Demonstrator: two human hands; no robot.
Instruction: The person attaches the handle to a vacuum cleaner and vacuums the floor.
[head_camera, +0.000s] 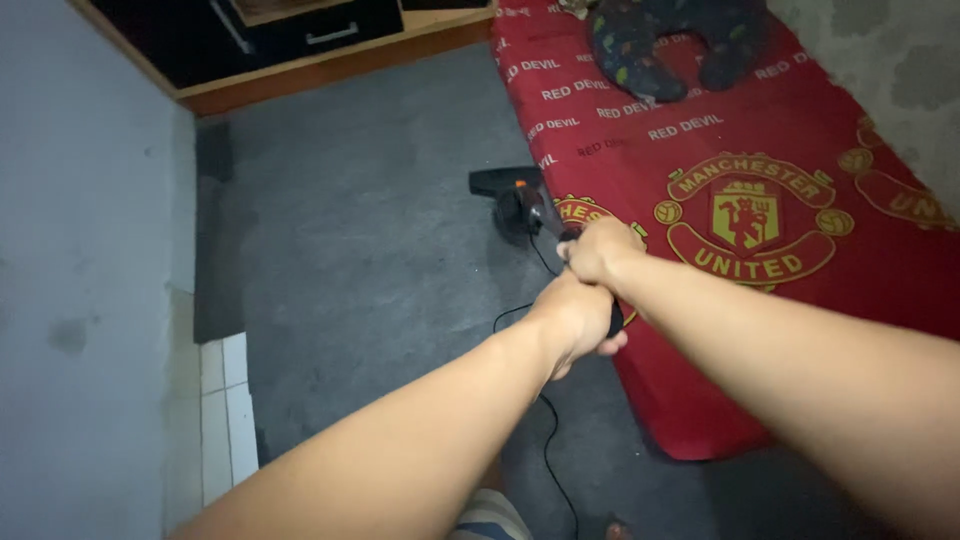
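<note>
Your left hand and right hand both clench the black corded handheld vacuum. Its nozzle points toward eleven o'clock over the grey carpet, the red mattress at three.

You held a black stick vacuum cleaner with a small orange button out in front of you. Its flat black head sat low over the grey carpet, just beside the edge of the red mattress. Its handle was tilted up toward you, mostly hidden in your grip. A thin black power cord hung down and trailed across the carpet.
</note>
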